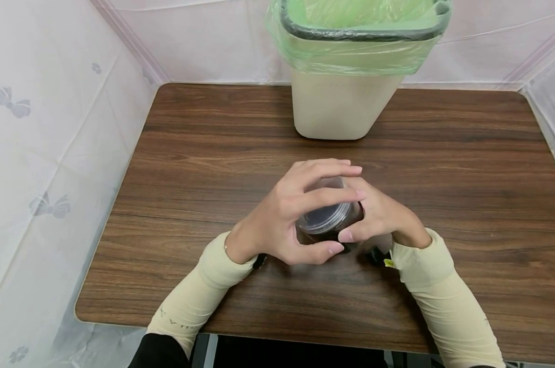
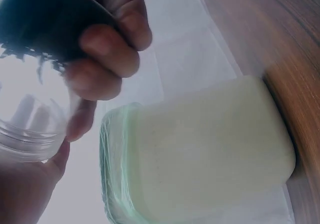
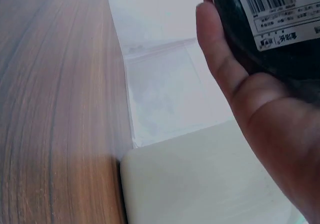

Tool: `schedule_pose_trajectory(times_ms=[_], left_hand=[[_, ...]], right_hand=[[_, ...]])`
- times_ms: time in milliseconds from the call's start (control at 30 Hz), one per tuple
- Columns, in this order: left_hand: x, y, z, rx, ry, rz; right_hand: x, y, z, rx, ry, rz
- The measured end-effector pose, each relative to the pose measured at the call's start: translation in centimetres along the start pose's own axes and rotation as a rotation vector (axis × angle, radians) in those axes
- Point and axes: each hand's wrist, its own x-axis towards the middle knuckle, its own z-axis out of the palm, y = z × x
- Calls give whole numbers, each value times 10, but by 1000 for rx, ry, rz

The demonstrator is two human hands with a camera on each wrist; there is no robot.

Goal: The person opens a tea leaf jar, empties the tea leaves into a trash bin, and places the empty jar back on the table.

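A clear plastic jar with dark contents is held above the table between both hands. My left hand curls over its clear screw lid, the thumb on the near side and the fingers across the far side. The right hand grips the jar's body from the right, its fingers wrapped round the dark part in the left wrist view. There, the clear upper part of the jar shows ridges near the lid. A white barcode label appears on the jar's dark base in the right wrist view.
Beyond the hands, a cream waste bin stands on the brown wooden table. A green bag lines it, folded over the rim. White patterned sheeting hangs at the back and sides.
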Motion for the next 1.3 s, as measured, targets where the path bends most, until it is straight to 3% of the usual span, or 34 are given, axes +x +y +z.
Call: schedule_pose_trajectory(times_ms=[167, 367, 533, 733, 1300], left_hand=[[-3, -3, 5, 53, -17, -1], [-6, -5, 8, 111, 20, -70], [-7, -6, 10, 144, 60, -139], [-9, -10, 11, 173, 136, -213], [-9, -12, 11, 181, 136, -232]], right_hand=[[0, -3, 2, 8, -16, 6], [-1, -3, 2, -30, -5, 58], [0, -8, 5, -140, 82, 137], [4, -14, 8, -347, 192, 206], [4, -14, 8, -424, 223, 225]])
